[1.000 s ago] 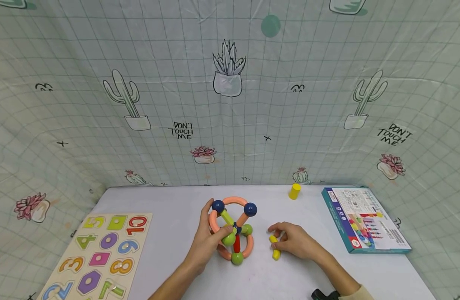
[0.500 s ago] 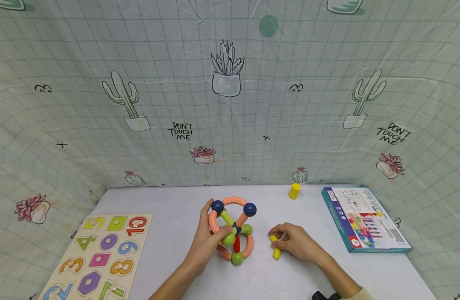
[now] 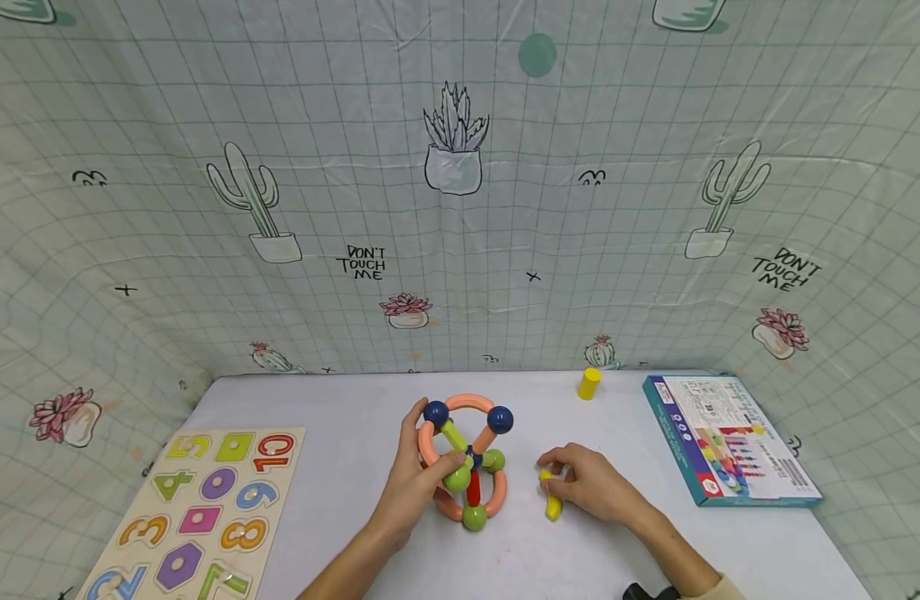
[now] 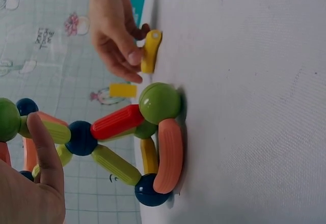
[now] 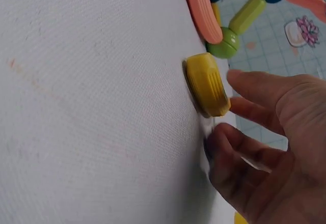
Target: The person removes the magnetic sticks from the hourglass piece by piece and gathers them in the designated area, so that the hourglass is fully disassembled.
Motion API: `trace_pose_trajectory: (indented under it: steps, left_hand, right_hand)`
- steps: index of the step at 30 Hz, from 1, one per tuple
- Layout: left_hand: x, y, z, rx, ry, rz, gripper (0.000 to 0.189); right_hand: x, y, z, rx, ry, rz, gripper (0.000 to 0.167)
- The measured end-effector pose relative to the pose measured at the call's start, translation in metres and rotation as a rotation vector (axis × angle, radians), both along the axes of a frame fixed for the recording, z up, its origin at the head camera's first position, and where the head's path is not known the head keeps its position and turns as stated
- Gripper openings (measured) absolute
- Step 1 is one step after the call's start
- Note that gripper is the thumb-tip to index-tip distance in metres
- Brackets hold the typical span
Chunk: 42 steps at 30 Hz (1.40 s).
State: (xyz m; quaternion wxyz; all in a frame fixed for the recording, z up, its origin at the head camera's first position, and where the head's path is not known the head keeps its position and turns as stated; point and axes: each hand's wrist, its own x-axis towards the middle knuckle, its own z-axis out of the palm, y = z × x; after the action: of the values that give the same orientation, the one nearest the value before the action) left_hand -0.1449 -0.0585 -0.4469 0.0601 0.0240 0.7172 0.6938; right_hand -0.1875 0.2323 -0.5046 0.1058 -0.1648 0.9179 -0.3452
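Observation:
My left hand (image 3: 411,492) holds a ball-and-stick model (image 3: 474,487) of blue and green balls joined by salmon, red, lime and yellow sticks. In the left wrist view its thumb lies over a lime stick near a green ball (image 4: 7,119), and the model's lower end (image 4: 170,155) stands on the table. To the right, my right hand (image 3: 591,483) has its thumb and curled fingers about a short curved yellow stick (image 3: 553,507), low at the table. Ridges show on this yellow stick (image 5: 206,84) in the right wrist view, where the exact finger contact is partly hidden.
A yellow cylinder (image 3: 589,383) stands at the back of the white table (image 3: 340,467). On the right lies a flat boxed set (image 3: 733,442); on the left, a number-and-shape puzzle board (image 3: 197,512). A printed grid cloth (image 3: 460,233) hangs behind.
The yellow stick has turned slightly under my right fingers, its curve now showing more. My left hand and the model stay in place.

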Motion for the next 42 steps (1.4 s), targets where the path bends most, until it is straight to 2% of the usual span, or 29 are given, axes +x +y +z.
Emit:
trace_pose_trajectory:
  steps: [2, 5, 8, 12, 16, 20, 27, 36, 42]
  left_hand:
    - [0.0, 0.001, 0.0, -0.002, -0.001, 0.008, 0.085]
    - [-0.002, 0.002, 0.0, -0.02, -0.005, 0.021, 0.08]
    - [-0.005, 0.003, 0.001, -0.04, -0.022, 0.044, 0.077]
    - [-0.01, 0.005, 0.002, -0.04, -0.039, 0.073, 0.073]
    - [-0.014, 0.006, 0.002, -0.03, -0.04, 0.092, 0.069]
    - [-0.017, 0.008, 0.001, -0.01, -0.034, 0.103, 0.063]
    - [-0.018, 0.011, 0.001, 0.034, -0.031, 0.137, 0.057]
    - [-0.022, 0.014, 0.001, 0.057, -0.035, 0.198, 0.047]
    - [-0.024, 0.015, 0.002, 0.101, -0.05, 0.207, 0.043]
  right_hand:
    - [0.001, -0.003, 0.003, 0.013, 0.041, -0.031, 0.028]
    - [0.002, -0.009, 0.013, -0.034, 0.086, -0.072, 0.032]
    - [0.002, -0.019, 0.028, -0.174, 0.099, -0.091, 0.034]
    - [0.002, -0.035, 0.048, -0.35, 0.101, -0.076, 0.036]
    - [0.001, -0.05, 0.059, -0.419, 0.106, -0.031, 0.042]
    - [0.0, -0.061, 0.061, -0.431, 0.135, -0.008, 0.047]
    - [0.0, -0.075, 0.063, -0.39, 0.238, -0.028, 0.049]
    - [0.002, -0.082, 0.064, -0.411, 0.246, -0.097, 0.041]
    - [0.002, -0.084, 0.063, -0.43, 0.257, -0.107, 0.039]
